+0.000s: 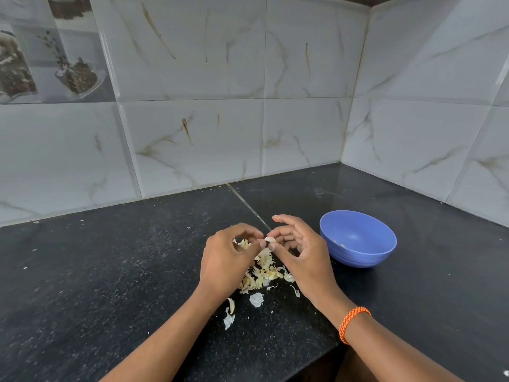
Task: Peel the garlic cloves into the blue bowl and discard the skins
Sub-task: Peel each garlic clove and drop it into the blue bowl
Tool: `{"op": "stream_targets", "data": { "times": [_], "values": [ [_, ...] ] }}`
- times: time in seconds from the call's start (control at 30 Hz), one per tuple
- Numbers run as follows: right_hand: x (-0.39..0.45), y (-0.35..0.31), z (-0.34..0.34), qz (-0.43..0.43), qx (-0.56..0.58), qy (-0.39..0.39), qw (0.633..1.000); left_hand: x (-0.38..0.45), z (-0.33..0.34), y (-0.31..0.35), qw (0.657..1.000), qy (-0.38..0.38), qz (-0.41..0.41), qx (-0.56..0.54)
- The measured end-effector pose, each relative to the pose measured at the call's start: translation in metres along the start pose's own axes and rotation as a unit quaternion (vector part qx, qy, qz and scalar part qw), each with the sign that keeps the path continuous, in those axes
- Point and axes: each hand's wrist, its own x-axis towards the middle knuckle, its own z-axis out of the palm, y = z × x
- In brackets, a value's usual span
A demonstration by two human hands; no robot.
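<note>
A small pale garlic clove (270,239) is pinched between the fingertips of both hands above the black counter. My left hand (227,260) curls round it from the left, with bits of papery skin showing inside its fingers. My right hand (298,252) pinches it from the right with thumb and fingers, the index finger raised. A heap of loose garlic skins (263,271) lies on the counter just below the hands. The blue bowl (358,238) stands to the right of my right hand, with a few small pale pieces inside.
Stray skin pieces (256,299) lie nearer to me on the black speckled counter (110,285). Tiled walls meet in a corner behind and to the right. The counter's front edge drops off at lower right, near my right forearm.
</note>
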Motion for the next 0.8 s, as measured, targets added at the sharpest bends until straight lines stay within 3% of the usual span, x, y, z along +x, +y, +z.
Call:
{"op": "stream_targets", "data": {
  "times": [0.17, 0.63, 0.8],
  "values": [
    [-0.0001, -0.0028, 0.0019, -0.016, -0.01, 0.001, 1.0, -0.0014, 0.0004, 0.0035, 0.999, -0.035, -0.015, -0.005],
    [-0.0003, -0.0049, -0.0018, 0.011, 0.057, 0.007, 0.998, -0.0005, 0.0028, 0.0002, 0.992, -0.036, -0.058, -0.104],
    [-0.0001, -0.0044, -0.0007, 0.015, 0.059, 0.012, 0.998, -0.0035, 0.0038, 0.0043, 0.997, -0.046, -0.042, -0.04]
  ]
}}
